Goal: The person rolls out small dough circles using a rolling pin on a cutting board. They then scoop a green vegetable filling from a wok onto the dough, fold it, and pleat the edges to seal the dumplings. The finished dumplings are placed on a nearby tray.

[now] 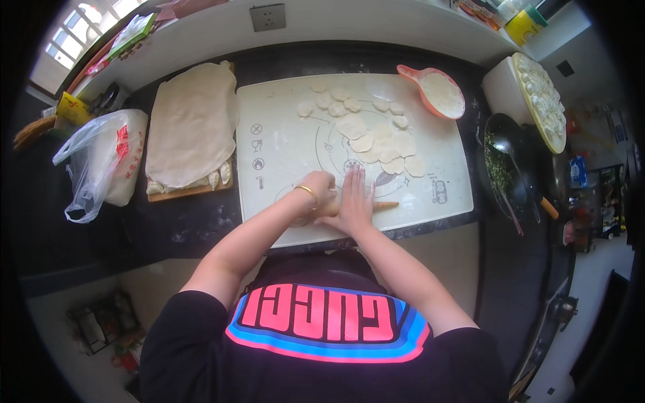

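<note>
A tapered wooden rolling pin [385, 206] lies crosswise near the front of a pale mat [269, 101]. My right hand [351, 203] presses on it palm down, fingers stretched out flat and pointing away from me. Just left of that, my left hand [321, 188] is closed with its fingers curled in; whatever is inside the fingers is hidden. Part of a pale round shape shows under the left wrist, too covered to make out. Beyond my hands, several thin dough wrappers [390, 144] overlap on the mat, and small flattened dough pieces [337, 109] lie farther back.
A pink scoop of flour [441, 94] rests at the mat's back right corner. On the left, a dough-coloured sheet [191, 124] covers dumplings on a wooden board [191, 193], beside a plastic bag [111, 158]. At right are a pan of chopped green filling [498, 164] and a tray of dumplings [537, 91].
</note>
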Motion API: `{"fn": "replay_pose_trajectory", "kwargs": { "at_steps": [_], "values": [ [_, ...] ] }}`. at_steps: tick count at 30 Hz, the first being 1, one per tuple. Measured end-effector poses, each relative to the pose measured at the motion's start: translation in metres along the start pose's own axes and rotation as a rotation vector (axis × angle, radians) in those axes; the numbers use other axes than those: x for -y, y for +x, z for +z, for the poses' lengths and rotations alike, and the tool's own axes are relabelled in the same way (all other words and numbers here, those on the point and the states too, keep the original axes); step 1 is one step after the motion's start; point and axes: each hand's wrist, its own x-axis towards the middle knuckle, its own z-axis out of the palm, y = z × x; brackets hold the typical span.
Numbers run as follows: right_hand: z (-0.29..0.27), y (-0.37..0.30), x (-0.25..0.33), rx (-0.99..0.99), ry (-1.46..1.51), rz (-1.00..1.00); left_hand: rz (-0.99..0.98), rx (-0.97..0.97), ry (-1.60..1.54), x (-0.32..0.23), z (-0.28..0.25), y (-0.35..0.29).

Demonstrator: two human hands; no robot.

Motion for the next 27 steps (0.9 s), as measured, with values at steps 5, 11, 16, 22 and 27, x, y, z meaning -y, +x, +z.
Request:
{"fn": "replay_pose_trajectory", "kwargs": {
  "at_steps": [5, 11, 16, 22, 27],
  "values": [
    [0.005, 0.02, -0.008, -0.027, -0.088, 0.056, 0.058, -0.044, 0.003, 0.001, 0.007, 0.01],
    [-0.003, -0.032, -0.006, 0.109, 0.007, -0.032, 0.071, -0.14, -0.159, 0.015, 0.017, 0.008],
    [-0.002, -0.01, -0.006, 0.007, -0.003, 0.035, 0.088, -0.066, -0.026, 0.006, 0.013, 0.01],
    [0.009, 0.03, -0.017, -0.067, -0.042, 0.069, 0.065, -0.075, 0.05, 0.006, 0.02, 0.022],
    [-0.002, -0.011, -0.013, 0.094, 0.003, -0.009, 0.086, -0.054, -0.031, 0.016, 0.017, 0.024]
  ]
}}
